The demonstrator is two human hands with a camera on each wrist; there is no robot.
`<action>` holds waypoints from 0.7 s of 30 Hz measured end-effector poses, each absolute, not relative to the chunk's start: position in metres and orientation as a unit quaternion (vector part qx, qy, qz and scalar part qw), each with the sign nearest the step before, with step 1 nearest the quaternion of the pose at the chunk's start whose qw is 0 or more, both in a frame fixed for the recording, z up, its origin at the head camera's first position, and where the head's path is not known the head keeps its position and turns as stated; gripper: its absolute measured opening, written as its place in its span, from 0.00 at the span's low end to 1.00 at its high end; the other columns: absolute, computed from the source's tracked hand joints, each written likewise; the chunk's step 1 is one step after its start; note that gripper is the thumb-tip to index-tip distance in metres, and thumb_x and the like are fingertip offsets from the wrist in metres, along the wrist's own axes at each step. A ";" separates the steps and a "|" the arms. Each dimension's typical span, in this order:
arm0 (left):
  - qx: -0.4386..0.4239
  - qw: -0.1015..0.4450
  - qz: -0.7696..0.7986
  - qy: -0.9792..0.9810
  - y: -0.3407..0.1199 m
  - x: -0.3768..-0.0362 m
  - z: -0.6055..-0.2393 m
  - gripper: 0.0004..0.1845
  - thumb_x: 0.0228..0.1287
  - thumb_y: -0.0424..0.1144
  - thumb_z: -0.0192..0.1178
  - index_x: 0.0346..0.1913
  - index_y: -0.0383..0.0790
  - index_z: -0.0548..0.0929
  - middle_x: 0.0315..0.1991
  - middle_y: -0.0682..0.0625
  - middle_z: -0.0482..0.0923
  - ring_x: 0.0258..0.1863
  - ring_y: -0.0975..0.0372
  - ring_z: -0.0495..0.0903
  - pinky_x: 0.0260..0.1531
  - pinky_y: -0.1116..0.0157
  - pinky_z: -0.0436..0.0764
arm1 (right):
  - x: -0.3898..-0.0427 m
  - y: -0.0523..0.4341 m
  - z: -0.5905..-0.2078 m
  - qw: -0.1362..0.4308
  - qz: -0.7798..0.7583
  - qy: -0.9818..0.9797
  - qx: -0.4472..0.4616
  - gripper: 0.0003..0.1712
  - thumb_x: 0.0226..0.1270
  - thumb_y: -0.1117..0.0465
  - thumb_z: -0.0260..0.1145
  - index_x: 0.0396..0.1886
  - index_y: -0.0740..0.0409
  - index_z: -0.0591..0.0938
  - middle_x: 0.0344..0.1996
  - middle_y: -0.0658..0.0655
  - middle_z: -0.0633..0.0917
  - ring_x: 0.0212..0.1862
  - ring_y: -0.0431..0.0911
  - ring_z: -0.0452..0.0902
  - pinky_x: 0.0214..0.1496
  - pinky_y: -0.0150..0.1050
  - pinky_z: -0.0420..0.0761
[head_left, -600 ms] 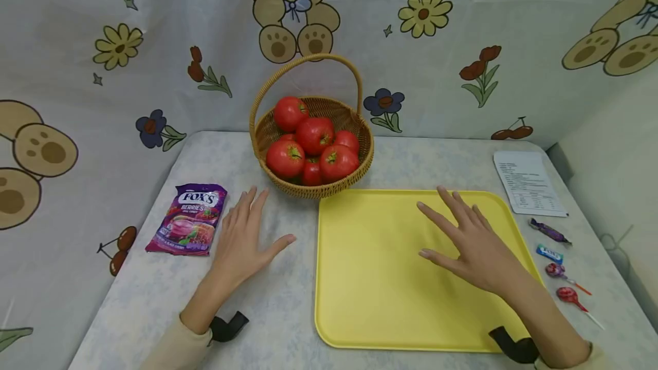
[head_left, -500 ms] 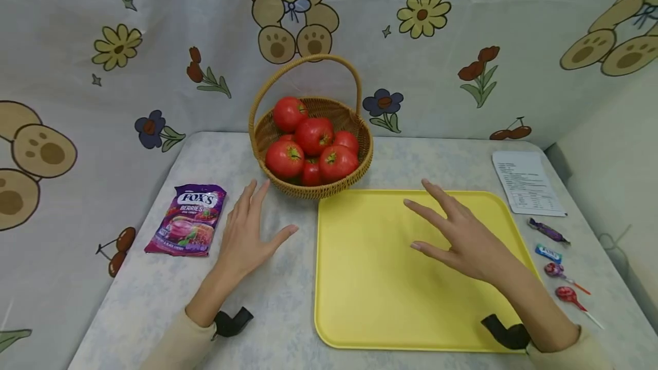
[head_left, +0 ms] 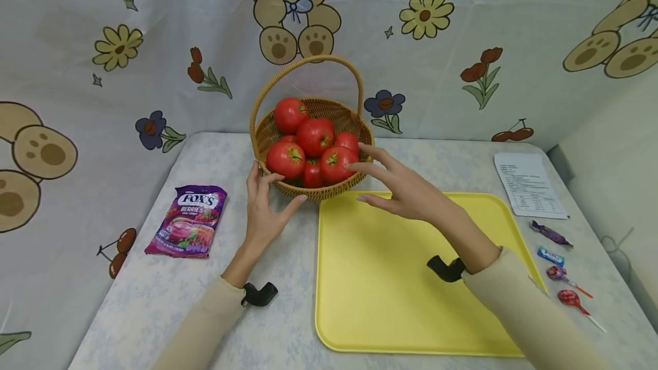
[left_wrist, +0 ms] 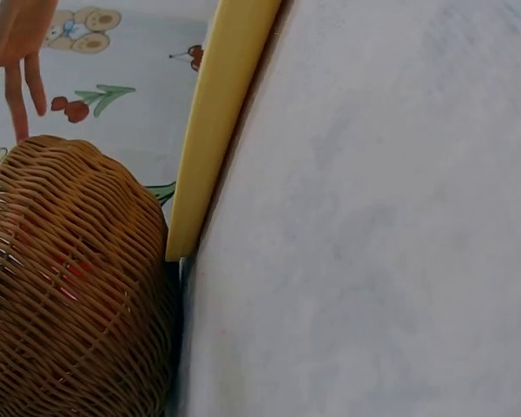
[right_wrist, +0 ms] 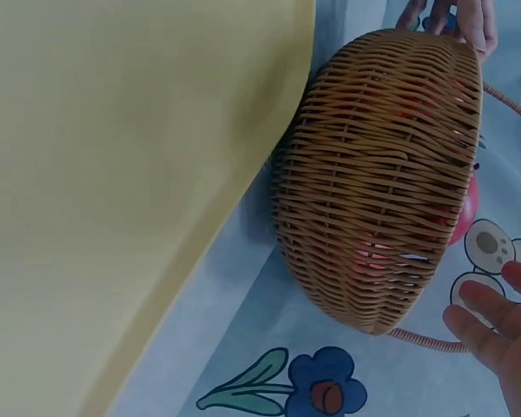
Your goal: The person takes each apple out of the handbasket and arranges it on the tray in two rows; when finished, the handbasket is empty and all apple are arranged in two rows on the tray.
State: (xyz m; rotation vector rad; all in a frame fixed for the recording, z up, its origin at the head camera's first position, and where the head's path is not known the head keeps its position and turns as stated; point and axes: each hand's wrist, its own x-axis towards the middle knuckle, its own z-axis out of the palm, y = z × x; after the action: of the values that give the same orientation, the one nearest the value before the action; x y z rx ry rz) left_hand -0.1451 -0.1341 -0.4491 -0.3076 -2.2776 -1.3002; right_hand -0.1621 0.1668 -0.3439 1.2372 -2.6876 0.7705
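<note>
A wicker basket point(head_left: 313, 190) with a hoop handle stands at the table's middle back, holding several red tomatoes point(head_left: 285, 159). My left hand point(head_left: 264, 210) lies open against the basket's left front wall, fingertips at the rim and thumb under its front. My right hand point(head_left: 398, 187) hovers open at the basket's right rim, spread fingers reaching over the nearest tomato point(head_left: 336, 163). In the right wrist view the basket point(right_wrist: 382, 182) fills the middle, with my right hand's fingertips point(right_wrist: 504, 321) beside it. The left wrist view shows the basket's wall point(left_wrist: 69, 287) close up.
A yellow tray point(head_left: 411, 301) lies in front of the basket to the right, under my right forearm. A purple candy bag point(head_left: 187, 218) sits at the left. A printed paper point(head_left: 529, 184), wrapped candies point(head_left: 550, 233) and lollipops point(head_left: 570, 297) line the right edge.
Both hands moved forward from the table and tray to the basket. The left now touches its left side; the right left the tray and reached the right rim.
</note>
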 end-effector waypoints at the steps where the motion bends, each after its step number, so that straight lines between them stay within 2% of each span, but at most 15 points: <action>1: -0.113 0.252 -0.484 -0.830 -0.134 -0.146 -0.451 0.29 0.53 0.47 0.75 0.51 0.38 0.73 0.77 0.37 0.44 0.77 0.46 0.45 0.67 0.38 0.61 | -0.169 0.161 -0.343 0.044 0.256 -0.873 0.412 0.33 0.66 0.52 0.70 0.69 0.45 0.70 0.75 0.60 0.59 0.70 0.60 0.64 0.58 0.56 0.78; 7: -0.111 0.264 -0.516 -0.807 -0.133 -0.150 -0.461 0.25 0.52 0.40 0.76 0.48 0.38 0.74 0.76 0.39 0.47 0.77 0.49 0.48 0.64 0.44 0.69 | -0.200 0.140 -0.346 0.042 0.257 -0.861 0.437 0.32 0.64 0.53 0.71 0.66 0.49 0.72 0.71 0.64 0.62 0.64 0.62 0.71 0.57 0.56 0.78; 12: -0.123 0.273 -0.525 -0.797 -0.132 -0.151 -0.463 0.25 0.51 0.36 0.76 0.48 0.35 0.75 0.76 0.39 0.48 0.76 0.49 0.51 0.60 0.46 0.73 | -0.215 0.130 -0.351 0.001 0.251 -0.871 0.423 0.30 0.64 0.50 0.71 0.64 0.48 0.74 0.69 0.65 0.65 0.61 0.61 0.75 0.57 0.55 0.79; 16: -0.127 0.282 -0.508 -0.804 -0.132 -0.151 -0.463 0.25 0.51 0.38 0.77 0.48 0.36 0.75 0.75 0.38 0.50 0.77 0.50 0.51 0.62 0.47 0.72 | -0.224 0.125 -0.353 -0.028 0.252 -0.864 0.435 0.27 0.64 0.51 0.71 0.61 0.49 0.77 0.64 0.62 0.70 0.62 0.56 0.73 0.60 0.51 0.76; 21: -0.133 0.293 -0.479 -0.817 -0.135 -0.155 -0.464 0.26 0.53 0.46 0.75 0.48 0.39 0.74 0.74 0.37 0.51 0.77 0.50 0.48 0.65 0.45 0.68 | -0.235 0.121 -0.349 -0.064 0.249 -0.855 0.450 0.24 0.64 0.54 0.71 0.58 0.50 0.79 0.58 0.55 0.74 0.56 0.50 0.73 0.59 0.48 0.76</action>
State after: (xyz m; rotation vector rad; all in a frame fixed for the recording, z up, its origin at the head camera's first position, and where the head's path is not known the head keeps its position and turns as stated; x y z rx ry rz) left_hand -0.1547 -0.1346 -0.4639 -0.3555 -2.1751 -1.2764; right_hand -0.2351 0.1215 -0.3494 1.4751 -2.8007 0.8171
